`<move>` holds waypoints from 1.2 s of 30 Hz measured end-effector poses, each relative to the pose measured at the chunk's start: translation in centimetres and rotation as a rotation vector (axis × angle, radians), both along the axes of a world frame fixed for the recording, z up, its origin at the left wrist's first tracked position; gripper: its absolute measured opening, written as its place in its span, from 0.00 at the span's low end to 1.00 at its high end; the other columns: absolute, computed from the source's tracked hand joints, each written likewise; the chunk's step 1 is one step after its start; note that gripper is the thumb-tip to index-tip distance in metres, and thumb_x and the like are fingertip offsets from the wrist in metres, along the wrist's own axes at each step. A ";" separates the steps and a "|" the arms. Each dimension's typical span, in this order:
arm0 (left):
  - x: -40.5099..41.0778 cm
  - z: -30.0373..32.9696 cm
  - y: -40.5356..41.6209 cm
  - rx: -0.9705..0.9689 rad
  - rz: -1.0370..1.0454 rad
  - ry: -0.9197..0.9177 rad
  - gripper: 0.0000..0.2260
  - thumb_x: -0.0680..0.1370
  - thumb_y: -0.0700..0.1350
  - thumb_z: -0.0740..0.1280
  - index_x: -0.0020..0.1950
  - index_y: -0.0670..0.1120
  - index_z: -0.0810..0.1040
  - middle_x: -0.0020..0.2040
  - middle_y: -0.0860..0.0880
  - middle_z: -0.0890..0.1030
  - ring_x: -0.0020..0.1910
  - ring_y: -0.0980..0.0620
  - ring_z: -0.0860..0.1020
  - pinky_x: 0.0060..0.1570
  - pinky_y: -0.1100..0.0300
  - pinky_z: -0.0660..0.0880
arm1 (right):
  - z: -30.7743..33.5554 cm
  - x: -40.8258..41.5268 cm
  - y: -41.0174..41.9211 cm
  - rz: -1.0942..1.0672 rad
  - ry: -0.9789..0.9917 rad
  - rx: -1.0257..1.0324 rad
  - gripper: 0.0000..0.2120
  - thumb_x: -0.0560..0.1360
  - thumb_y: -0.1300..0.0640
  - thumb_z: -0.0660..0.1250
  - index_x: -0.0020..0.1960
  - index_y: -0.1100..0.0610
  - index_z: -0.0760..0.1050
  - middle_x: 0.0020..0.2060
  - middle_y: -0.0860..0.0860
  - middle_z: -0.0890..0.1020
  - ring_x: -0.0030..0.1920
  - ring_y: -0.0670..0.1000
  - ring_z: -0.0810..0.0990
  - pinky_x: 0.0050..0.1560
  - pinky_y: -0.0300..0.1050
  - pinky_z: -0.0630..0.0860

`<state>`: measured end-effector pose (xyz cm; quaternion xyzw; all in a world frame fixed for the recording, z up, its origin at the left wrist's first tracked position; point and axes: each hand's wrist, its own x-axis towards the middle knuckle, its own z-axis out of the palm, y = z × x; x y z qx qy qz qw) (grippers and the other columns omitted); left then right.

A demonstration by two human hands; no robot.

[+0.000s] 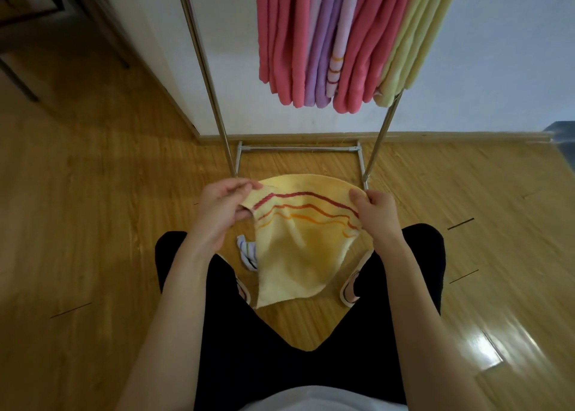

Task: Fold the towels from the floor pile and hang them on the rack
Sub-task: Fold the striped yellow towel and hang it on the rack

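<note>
A yellow towel (295, 248) with red and orange stripes near its upper edge is hanging in the air between the two hands, over the wooden floor (93, 224) and in front of the person's black-trousered legs (280, 364). The left hand (221, 211) is pinching the towel's left top corner, thumb and fingers closed tight on the cloth. The right hand (376, 214) is gripping the right top edge, its fingers curled around the fabric and its thumb lying on top. Between the two grips the striped edge is sagging slightly, and below them the cloth is draping down in soft folds. Just under the left hand's fingers, partly hidden behind the yellow cloth, a white striped towel (247, 253) is lying on the floor. Beyond the fingertips a metal rack (214, 99) is standing against the white wall (497, 68). Above both hands, folded pink towels (280, 37), purple towels (323, 46) and pale green towels (410, 43) are hanging side by side, touching one another, from the rack.
</note>
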<state>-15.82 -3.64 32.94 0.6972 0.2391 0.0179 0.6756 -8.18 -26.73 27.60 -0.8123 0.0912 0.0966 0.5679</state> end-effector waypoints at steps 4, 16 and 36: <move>-0.3 0.9 -0.7 0.073 -0.341 -0.039 0.14 0.76 0.29 0.63 0.58 0.41 0.80 0.52 0.46 0.84 0.52 0.52 0.82 0.50 0.60 0.80 | 1.3 0.1 0.1 0.065 -0.054 0.081 0.18 0.77 0.57 0.64 0.42 0.74 0.70 0.33 0.57 0.73 0.34 0.55 0.72 0.36 0.50 0.71; 0.8 3.3 -3.1 0.551 -0.564 -0.201 0.16 0.78 0.33 0.63 0.56 0.50 0.82 0.50 0.57 0.82 0.51 0.64 0.80 0.49 0.72 0.75 | 5.0 -1.3 0.8 0.130 -0.287 0.199 0.08 0.76 0.61 0.66 0.45 0.65 0.81 0.37 0.68 0.80 0.32 0.50 0.76 0.36 0.42 0.75; 1.0 3.5 -5.4 0.609 -0.309 -0.512 0.03 0.74 0.41 0.71 0.47 0.44 0.82 0.42 0.52 0.82 0.44 0.55 0.80 0.46 0.54 0.78 | 6.5 -2.7 2.0 0.377 -0.405 0.406 0.08 0.77 0.69 0.63 0.53 0.64 0.79 0.39 0.53 0.83 0.39 0.43 0.81 0.41 0.34 0.76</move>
